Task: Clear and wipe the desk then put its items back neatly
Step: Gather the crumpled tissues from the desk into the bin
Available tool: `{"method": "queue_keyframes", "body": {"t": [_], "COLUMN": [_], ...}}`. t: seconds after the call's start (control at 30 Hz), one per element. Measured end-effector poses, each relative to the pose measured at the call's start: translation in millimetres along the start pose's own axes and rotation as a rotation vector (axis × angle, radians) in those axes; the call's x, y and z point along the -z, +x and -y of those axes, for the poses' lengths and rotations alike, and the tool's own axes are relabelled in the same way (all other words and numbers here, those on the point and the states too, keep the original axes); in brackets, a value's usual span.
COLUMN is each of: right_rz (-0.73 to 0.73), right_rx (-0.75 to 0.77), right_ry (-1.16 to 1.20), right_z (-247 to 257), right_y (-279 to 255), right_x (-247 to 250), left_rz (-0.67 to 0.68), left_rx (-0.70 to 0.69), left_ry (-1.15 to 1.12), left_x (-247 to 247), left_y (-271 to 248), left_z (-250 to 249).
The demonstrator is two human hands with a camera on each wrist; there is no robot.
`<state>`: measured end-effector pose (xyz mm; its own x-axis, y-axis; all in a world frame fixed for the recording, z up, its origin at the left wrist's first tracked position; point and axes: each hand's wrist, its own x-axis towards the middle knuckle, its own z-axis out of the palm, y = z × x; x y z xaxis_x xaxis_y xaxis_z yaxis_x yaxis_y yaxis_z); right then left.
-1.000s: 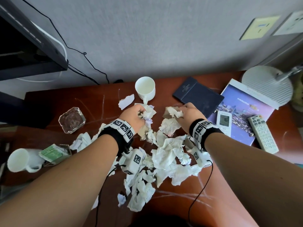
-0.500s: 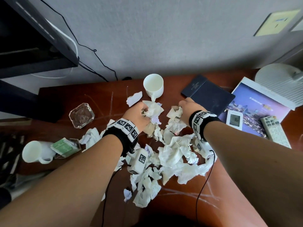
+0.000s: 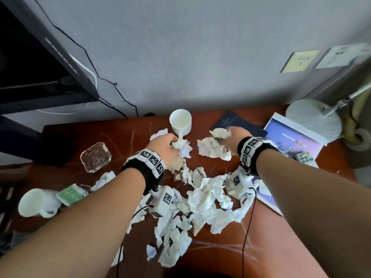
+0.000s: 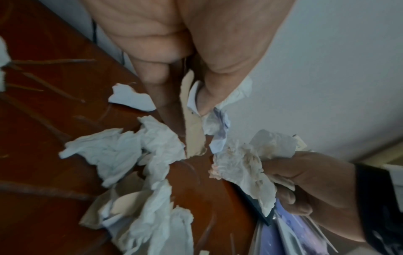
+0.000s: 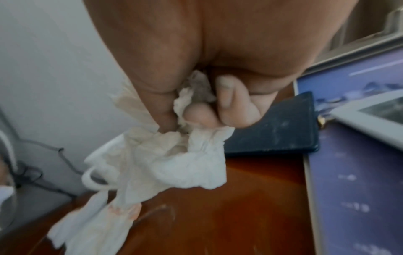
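Observation:
Crumpled white tissues (image 3: 206, 199) lie heaped across the middle of the red-brown desk (image 3: 124, 141). My left hand (image 3: 170, 146) grips a bunch of tissue scraps (image 4: 196, 127) just in front of the white mug (image 3: 180, 122). My right hand (image 3: 225, 140) holds a wad of crumpled tissue (image 5: 174, 155) lifted a little above the desk, near the dark notebook (image 3: 234, 122). The fingers (image 5: 231, 103) of the right hand curl round the wad. More tissues (image 4: 130, 155) lie on the wood under the left hand.
A glass ashtray (image 3: 96, 157) sits at the left, a second white mug (image 3: 35, 201) and a green packet (image 3: 70, 194) at the front left. A purple booklet (image 3: 295, 145), a remote (image 3: 305, 159) and a white lamp base (image 3: 313, 119) are at the right. A TV (image 3: 40, 63) hangs at the back left.
Both hands have closed on tissue near the mug and lifted it; the right hand has drawn apart to the right with its wad. The head view has tilted slightly.

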<state>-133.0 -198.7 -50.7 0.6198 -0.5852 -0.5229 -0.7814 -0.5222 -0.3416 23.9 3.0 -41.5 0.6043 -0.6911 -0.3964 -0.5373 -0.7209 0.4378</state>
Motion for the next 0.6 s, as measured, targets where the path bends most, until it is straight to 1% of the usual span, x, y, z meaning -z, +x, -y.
{"method": "queue_keyframes", "body": {"t": [0.07,0.17,0.27,0.33,0.4,0.53,0.6], "right_rz": [-0.028,-0.130,-0.202,-0.234,-0.244,-0.319,-0.356], "right_rx": [-0.040,-0.147,-0.198,-0.209,-0.222,-0.271,-0.267], "right_ry": [0.118,0.313,0.430,0.411,0.340,0.259,0.249], "right_z": [-4.1,-7.2,-2.1,5.9,17.6,42.8,54.8], "right_y": [-11.5,-35.1,-67.0,-86.6,-102.7,-137.2,-156.0], "right_x": [12.4,28.1,39.6,43.2,45.5,45.1,41.1], "left_rz": [-0.008,-0.028,-0.039,-0.043,-0.055,-0.093,-0.097], "left_rx": [-0.044,-0.108,-0.167,-0.199,-0.237,-0.327,-0.355], "left_ry": [0.018,0.046,0.045,0.045,0.052,0.061,0.062], "left_x": [8.0,18.7,30.2,40.0,52.4,79.4,92.5], "left_y": [-0.1,-4.1,-15.3,-26.2,-40.1,-66.7,-79.7], "left_z": [-12.6,-26.6,-34.1,-34.4,-31.9,-19.7,-12.8]}}
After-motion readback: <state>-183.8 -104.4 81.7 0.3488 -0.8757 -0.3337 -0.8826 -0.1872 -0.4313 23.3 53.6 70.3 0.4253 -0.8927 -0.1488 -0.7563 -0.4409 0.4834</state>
